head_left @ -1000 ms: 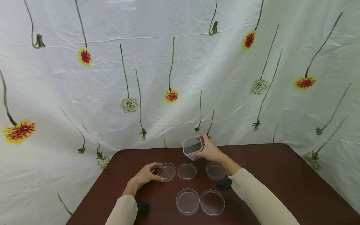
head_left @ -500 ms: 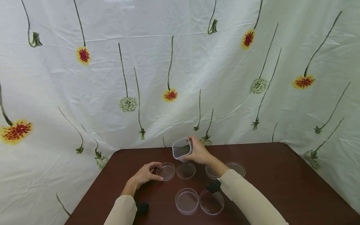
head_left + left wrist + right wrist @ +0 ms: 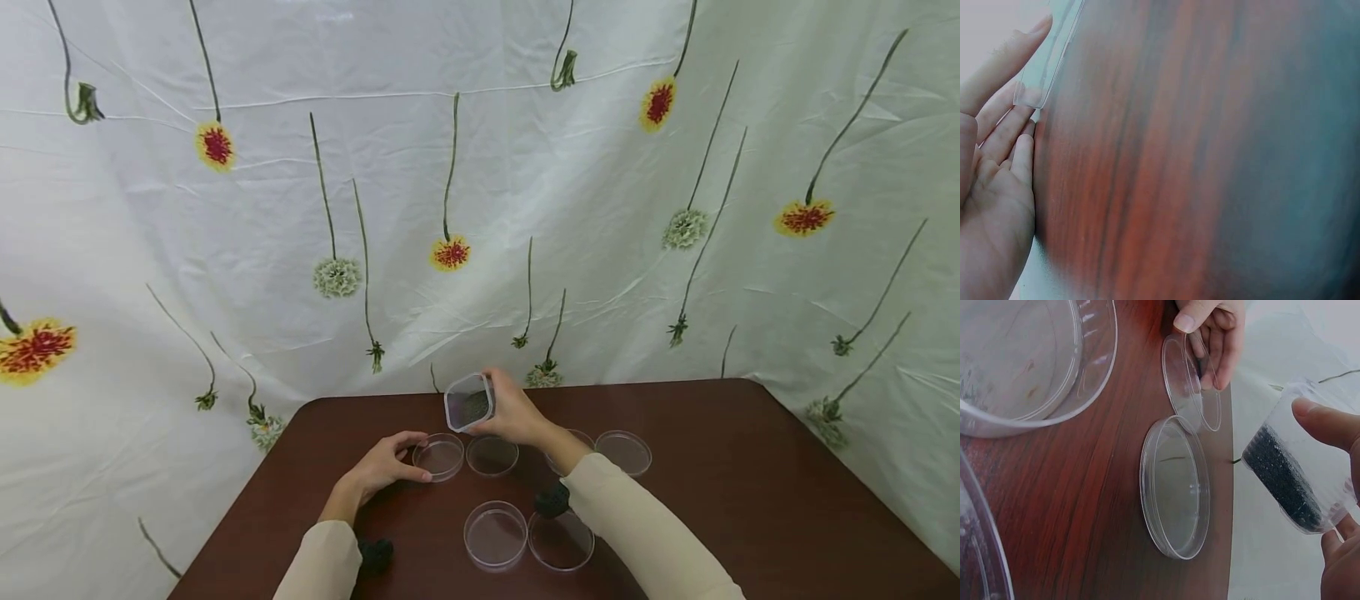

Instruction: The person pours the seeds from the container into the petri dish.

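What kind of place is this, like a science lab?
Probably a simple indoor workspace, though I can't tell if it's a lab. Clear petri dishes on a wood-grain table look lab-like, but the flower-printed cloth behind makes it seem homely.

Soft light spreads over a floral cloth backdrop (image 3: 420,192), glare catching near its top and its right side dimmer. In the left wrist view, the desk (image 3: 1141,181) blurs into bluish haze; from the right wrist, highlights streak the near petri dish (image 3: 1029,362) as the upper right corner washes out.
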Demonstrator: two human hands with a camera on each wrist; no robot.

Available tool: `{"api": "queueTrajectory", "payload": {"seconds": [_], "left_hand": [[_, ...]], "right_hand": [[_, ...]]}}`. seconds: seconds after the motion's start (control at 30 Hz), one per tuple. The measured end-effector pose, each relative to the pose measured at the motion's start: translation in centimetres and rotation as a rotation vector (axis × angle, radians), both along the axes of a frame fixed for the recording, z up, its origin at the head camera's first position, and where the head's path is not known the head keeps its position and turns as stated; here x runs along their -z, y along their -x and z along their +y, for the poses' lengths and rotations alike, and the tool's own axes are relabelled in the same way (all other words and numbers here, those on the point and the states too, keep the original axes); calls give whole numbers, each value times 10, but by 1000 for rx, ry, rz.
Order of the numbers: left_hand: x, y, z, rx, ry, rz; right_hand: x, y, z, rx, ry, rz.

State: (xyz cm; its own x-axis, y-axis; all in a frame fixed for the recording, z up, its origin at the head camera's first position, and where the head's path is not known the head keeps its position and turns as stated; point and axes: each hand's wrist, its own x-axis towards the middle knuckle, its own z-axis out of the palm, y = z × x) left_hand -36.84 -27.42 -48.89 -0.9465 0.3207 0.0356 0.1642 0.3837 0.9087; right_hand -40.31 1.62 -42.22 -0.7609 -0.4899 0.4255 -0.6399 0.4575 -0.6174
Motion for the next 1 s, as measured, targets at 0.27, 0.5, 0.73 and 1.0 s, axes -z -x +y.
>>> {"api": "queueTrajectory", "payload": {"seconds": [0.27, 0.5, 0.73, 1.0], "left_hand": [[2, 0, -1, -1, 1, 3], [1, 1, 0, 13, -10, -4], [1, 1, 0, 19, -11, -5], [-2, -1, 1, 33, -5, 3]], "right_hand": [[2, 0, -11, 52, -128, 124], [0, -3, -18, 74, -254, 170], [4, -4, -23, 74, -286, 214], [13, -2, -29, 69, -373, 298]]}}
